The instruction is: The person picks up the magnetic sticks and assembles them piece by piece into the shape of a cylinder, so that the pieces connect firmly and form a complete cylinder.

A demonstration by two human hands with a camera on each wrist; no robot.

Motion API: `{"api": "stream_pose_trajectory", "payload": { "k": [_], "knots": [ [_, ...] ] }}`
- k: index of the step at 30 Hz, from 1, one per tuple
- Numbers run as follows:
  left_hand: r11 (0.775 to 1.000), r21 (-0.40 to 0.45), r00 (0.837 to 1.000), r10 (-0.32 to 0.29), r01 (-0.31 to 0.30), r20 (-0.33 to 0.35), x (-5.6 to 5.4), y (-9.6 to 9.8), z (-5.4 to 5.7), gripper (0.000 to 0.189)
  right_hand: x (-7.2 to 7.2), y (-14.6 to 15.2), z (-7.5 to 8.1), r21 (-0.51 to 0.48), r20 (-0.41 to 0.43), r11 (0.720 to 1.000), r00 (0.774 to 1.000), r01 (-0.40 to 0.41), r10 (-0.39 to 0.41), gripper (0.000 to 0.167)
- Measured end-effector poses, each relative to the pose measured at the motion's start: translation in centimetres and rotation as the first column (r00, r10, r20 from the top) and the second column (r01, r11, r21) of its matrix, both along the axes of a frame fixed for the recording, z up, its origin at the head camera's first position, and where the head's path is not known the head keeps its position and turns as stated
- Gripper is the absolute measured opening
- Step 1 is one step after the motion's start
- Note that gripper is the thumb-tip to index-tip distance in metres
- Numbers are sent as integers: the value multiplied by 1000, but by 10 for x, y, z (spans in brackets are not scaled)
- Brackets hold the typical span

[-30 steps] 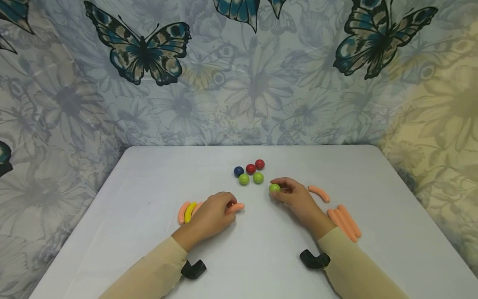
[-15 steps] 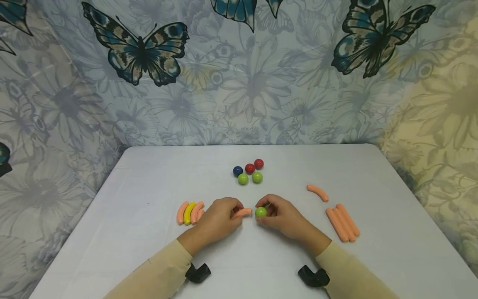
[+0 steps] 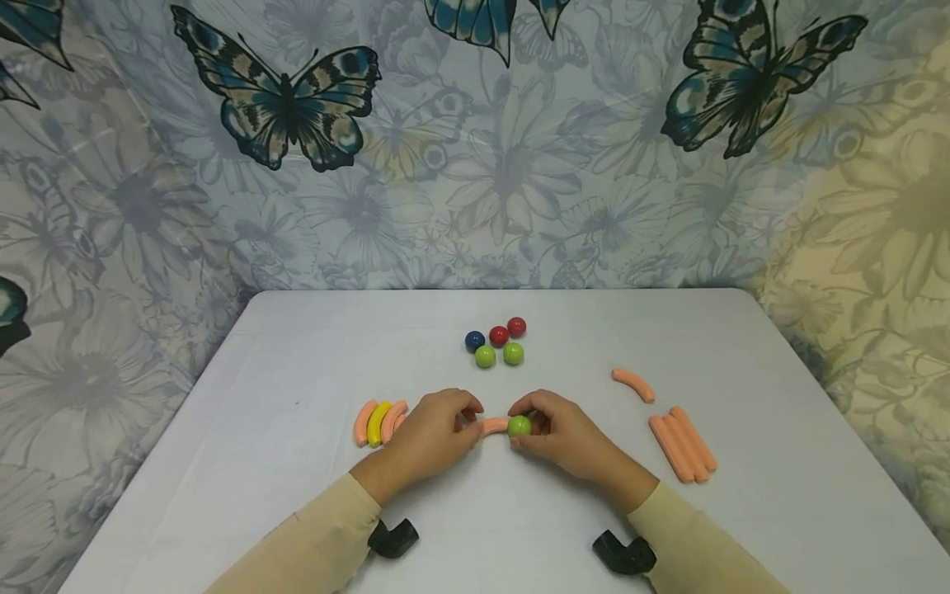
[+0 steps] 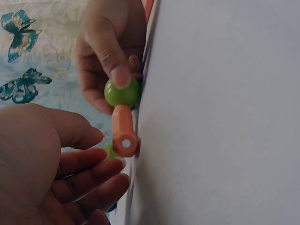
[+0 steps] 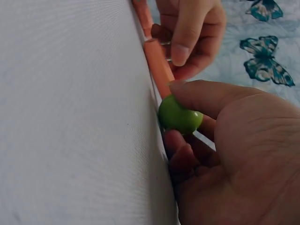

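Right grip (image 3: 567, 433) pinches green ball (image 3: 519, 426) at white table (image 3: 490, 520), butterfly-patterned wall (image 3: 512, 206) behind

Here's the left hand (image 3: 438, 427) blocking the row's end, the last orange piece (image 3: 400, 422) only part seen! The right hand (image 3: 567, 436) masks one side of the green ball (image 3: 519, 426). Left sleeve (image 3: 304, 536) and right sleeve (image 3: 705, 540), both chopped by the bottom edge; top butterfly (image 3: 475, 21), sliced too! Left wrist view: a green patch (image 4: 110, 151) behind the fingers (image 4: 89, 160), mostly hidden, too little to identify.
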State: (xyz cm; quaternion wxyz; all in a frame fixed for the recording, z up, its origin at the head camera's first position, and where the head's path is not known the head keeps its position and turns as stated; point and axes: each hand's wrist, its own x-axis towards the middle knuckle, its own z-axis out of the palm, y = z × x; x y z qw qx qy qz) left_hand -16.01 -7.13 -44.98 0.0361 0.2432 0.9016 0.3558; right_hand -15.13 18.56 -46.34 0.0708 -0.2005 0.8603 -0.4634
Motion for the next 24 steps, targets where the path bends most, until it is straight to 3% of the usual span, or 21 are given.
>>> {"api": "stream_pose_trajectory", "payload": {
  "k": [5,13,18,24],
  "knots": [
    [998,37,999,51,-52,15,-6,-8,5,14,0,3,3,52,-22,998,1000,21,-20,29],
    [980,183,997,74,-78,32,-20,-19,1,19,-5,14,8,174,-55,982,997,68,-60,33],
    [973,204,994,99,-105,36,-25,-24,4,22,-8,22,17,259,1,962,996,82,-85,32],
    [971,216,995,98,-102,33,-34,-22,9,24,-7,27,27,318,79,945,991,80,-110,46]
  ]
}}
